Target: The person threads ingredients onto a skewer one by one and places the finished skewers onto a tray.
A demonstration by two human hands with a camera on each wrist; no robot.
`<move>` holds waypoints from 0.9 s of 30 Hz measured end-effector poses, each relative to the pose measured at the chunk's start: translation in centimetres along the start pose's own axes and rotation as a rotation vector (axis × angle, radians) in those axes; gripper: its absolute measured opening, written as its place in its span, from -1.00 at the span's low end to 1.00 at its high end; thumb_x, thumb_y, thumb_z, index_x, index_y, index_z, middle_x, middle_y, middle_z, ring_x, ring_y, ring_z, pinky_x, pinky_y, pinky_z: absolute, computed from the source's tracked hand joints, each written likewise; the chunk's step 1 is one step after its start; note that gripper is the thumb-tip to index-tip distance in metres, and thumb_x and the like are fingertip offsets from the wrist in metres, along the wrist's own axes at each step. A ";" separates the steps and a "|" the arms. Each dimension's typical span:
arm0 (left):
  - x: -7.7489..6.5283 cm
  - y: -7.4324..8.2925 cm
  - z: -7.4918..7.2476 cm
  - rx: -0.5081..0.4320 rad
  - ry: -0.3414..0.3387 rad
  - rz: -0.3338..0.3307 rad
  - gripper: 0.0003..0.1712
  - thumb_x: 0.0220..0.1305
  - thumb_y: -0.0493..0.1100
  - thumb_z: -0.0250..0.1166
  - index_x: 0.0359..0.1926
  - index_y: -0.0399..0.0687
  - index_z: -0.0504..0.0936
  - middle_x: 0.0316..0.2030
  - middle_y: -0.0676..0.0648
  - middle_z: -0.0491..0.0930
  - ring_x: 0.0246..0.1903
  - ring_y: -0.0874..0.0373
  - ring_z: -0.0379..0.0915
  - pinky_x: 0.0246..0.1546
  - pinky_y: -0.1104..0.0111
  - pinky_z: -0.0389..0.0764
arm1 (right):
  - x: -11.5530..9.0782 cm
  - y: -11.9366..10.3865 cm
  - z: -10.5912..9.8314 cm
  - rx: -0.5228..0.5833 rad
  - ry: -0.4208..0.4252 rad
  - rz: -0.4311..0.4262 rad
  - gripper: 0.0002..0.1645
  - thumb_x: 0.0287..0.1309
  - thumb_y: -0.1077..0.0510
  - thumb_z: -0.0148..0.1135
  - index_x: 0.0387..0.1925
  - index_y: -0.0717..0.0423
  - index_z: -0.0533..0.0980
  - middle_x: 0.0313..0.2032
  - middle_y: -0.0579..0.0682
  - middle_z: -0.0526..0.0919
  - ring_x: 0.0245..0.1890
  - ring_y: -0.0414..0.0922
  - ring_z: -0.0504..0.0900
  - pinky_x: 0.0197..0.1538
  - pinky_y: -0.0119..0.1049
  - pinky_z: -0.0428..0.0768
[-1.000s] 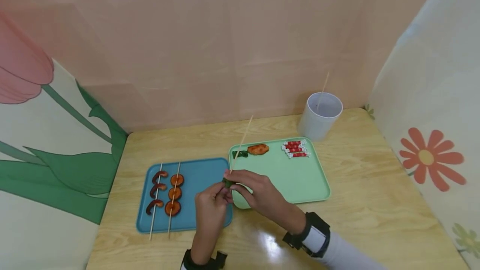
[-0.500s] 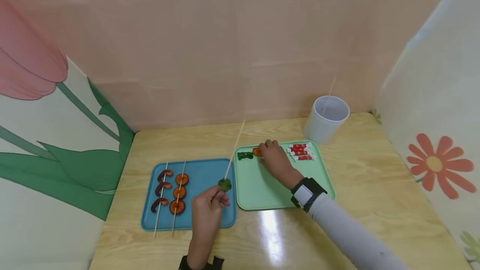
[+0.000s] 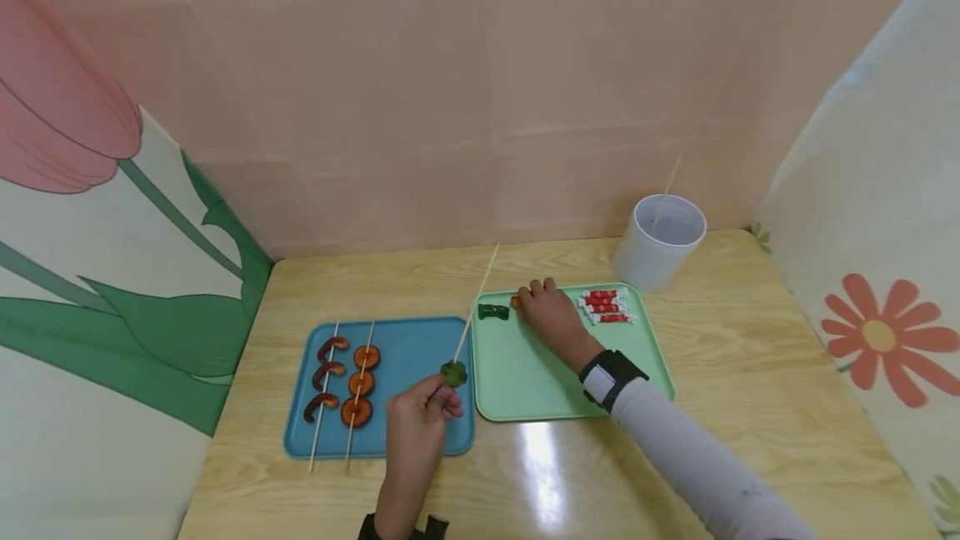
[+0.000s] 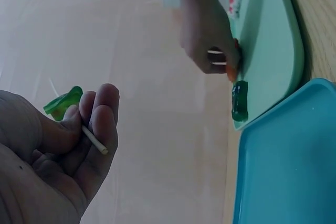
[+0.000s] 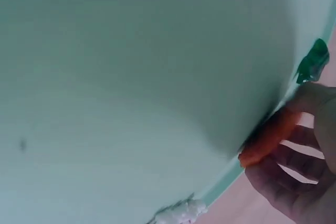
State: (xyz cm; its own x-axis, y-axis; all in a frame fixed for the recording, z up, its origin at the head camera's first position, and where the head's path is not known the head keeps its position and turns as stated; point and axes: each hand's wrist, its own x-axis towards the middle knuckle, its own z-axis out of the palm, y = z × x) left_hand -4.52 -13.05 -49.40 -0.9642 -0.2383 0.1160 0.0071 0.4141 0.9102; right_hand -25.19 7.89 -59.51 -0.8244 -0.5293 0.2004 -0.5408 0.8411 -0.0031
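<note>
A thin wooden skewer (image 3: 476,304) slants up from my left hand (image 3: 417,423), pinched between thumb and fingers. One green pepper-like piece (image 3: 453,372) is threaded on it just above the fingertips; the left wrist view shows the skewer's blunt end (image 4: 96,141) sticking out below the thumb. Over the back of the light green tray (image 3: 525,394), my right hand (image 3: 553,319) grips an orange-brown oval food piece (image 5: 270,137), mostly covered by the hand in the head view. Beside it on the tray lies another dark green piece (image 3: 493,312).
Several red-and-white wrapped sticks (image 3: 606,307) lie at the green tray's back right. The blue tray (image 3: 431,332) on the left bears a skewer of curled brown pieces (image 3: 327,370) and one of round slices (image 3: 361,382). Behind stands a white cup (image 3: 651,261) with a skewer (image 3: 666,192).
My right hand has left the skewer and moved to the back of the green tray, taking hold of the orange-brown piece. My left hand still holds the skewer with the green piece.
</note>
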 end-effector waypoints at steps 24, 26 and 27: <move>-0.2 0.5 0.5 -0.018 -0.021 0.027 -0.71 0.28 -0.62 0.14 -0.25 -0.35 0.76 -0.56 -0.12 0.69 -0.60 0.22 0.66 -0.54 0.42 0.72 | 0.3 1.8 -9.4 0.969 0.217 0.390 -0.61 0.49 -0.01 0.16 0.14 0.17 0.51 -0.07 0.16 0.65 -0.12 0.02 0.65 -0.12 -0.27 0.72; -0.2 0.5 0.6 -0.026 -0.031 0.033 -0.70 0.27 -0.62 0.14 -0.26 -0.34 0.76 -0.56 -0.12 0.69 -0.60 0.22 0.66 -0.54 0.44 0.71 | 0.4 1.5 -12.1 1.208 0.181 0.417 -0.49 0.52 -0.11 0.11 0.23 0.17 0.47 0.03 0.14 0.61 -0.02 0.00 0.64 -0.01 -0.36 0.73; -0.2 0.4 0.7 -0.030 -0.040 0.033 -0.69 0.27 -0.63 0.14 -0.26 -0.33 0.76 -0.56 -0.12 0.69 -0.60 0.22 0.66 -0.55 0.43 0.71 | 0.4 1.3 -13.3 1.327 0.163 0.427 -0.43 0.51 -0.15 0.10 0.26 0.17 0.45 0.08 0.12 0.59 0.02 -0.01 0.63 0.03 -0.41 0.71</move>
State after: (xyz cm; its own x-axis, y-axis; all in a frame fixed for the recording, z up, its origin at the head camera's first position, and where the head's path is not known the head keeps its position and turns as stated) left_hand -4.47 -12.24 -49.31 -0.9732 -0.1892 0.1310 0.0468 0.3946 0.9177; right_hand -24.01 10.30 -46.41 -0.9842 -0.1673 0.0582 -0.0843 0.1531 -0.9846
